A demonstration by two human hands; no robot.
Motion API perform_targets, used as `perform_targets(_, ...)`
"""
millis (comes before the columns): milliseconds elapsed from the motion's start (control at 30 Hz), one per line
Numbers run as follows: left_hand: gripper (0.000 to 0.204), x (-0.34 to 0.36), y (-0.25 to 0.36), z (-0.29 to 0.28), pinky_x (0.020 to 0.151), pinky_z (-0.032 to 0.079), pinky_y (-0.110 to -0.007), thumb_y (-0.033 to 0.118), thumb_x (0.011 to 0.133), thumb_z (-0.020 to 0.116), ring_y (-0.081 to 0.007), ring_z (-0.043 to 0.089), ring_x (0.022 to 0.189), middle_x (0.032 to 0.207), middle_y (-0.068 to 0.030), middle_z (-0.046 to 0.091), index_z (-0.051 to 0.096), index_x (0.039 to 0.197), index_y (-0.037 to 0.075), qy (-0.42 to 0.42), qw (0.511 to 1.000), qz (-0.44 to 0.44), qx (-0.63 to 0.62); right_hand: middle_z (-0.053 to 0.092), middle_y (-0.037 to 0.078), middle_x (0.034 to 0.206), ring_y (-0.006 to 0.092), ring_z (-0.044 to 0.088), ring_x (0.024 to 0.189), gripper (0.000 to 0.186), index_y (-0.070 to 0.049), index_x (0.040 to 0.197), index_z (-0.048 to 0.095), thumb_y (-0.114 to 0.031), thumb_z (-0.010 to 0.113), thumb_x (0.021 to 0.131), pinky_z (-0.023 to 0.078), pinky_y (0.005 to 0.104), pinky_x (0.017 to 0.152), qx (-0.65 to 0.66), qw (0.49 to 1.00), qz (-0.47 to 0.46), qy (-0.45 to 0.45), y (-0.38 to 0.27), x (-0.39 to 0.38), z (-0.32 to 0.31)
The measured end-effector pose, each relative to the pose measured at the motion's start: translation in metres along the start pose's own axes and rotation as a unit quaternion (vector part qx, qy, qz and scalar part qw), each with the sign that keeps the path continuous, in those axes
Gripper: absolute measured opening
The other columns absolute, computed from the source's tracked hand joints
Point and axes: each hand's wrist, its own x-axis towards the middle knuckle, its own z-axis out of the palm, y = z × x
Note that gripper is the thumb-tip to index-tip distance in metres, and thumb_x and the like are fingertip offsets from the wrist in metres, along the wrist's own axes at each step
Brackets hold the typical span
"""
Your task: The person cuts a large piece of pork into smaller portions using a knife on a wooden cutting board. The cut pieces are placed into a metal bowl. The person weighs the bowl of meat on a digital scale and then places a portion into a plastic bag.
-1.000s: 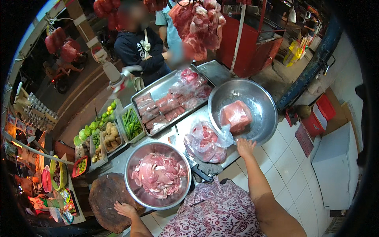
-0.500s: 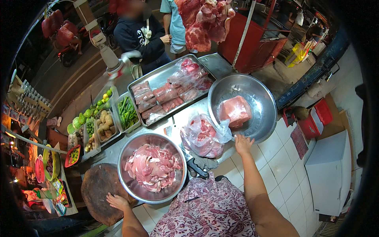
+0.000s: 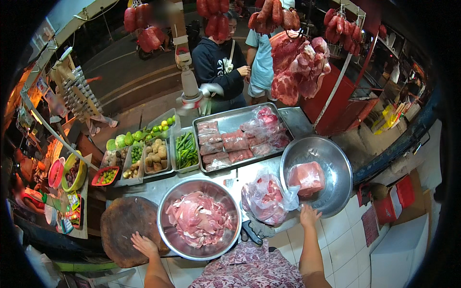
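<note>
My left hand (image 3: 144, 245) is open, fingers spread over the near right part of a round wooden chopping block (image 3: 122, 223). Just right of it stands a steel basin (image 3: 165, 240) heaped with pieces of raw meat (image 3: 199, 218). My right hand (image 3: 309, 216) is open too, with its fingertips at the near rim of a second steel basin (image 3: 338, 185). A large block of meat (image 3: 307, 178) lies in that basin. Between the basins sits a clear plastic bag of meat (image 3: 264, 197), touching the right basin. Neither hand holds anything.
Behind the basins lies a steel tray (image 3: 206, 168) of wrapped meat packs. Bins of green peppers (image 3: 186, 149), potatoes (image 3: 156, 156) and limes stand left of it. A large meat cut (image 3: 300, 67) and sausages (image 3: 273, 17) hang overhead. A person in a dark sweatshirt (image 3: 216, 65) stands across the counter.
The view has tilted up, so the counter sits lower and more hanging sausages show. Both hands keep about the same places beside the block and the right basin.
</note>
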Motion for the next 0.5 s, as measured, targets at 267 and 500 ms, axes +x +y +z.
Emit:
perform_targets(267,0.042,-0.002,0.006,-0.005,0.118,0.022,-0.051,0.014,0.098,0.048,-0.034,0.031,0.145,0.152,-0.0155,0.041,0.05,0.139,0.007,0.031,0.999,0.0,-0.018,0.064,0.012,0.127,0.0428,0.053,0.123,0.037,-0.017,0.12,0.066,-0.037,0.043,0.099,0.019,0.0701,0.111,-0.032,0.999,-0.018,0.008,0.005,0.0,0.001)
perform_targets(500,0.046,0.0,0.0,-0.008,0.122,0.015,-0.051,0.015,0.096,0.053,-0.0342,0.024,0.148,0.154,-0.0138,0.039,0.05,0.141,0.009,0.031,0.998,-0.015,-0.043,0.06,0.009,0.135,0.0438,0.05,0.126,0.044,-0.018,0.132,0.06,-0.041,0.036,0.103,0.018,0.0705,0.111,0.008,1.0,-0.009,-0.018,0.004,0.004,-0.002)
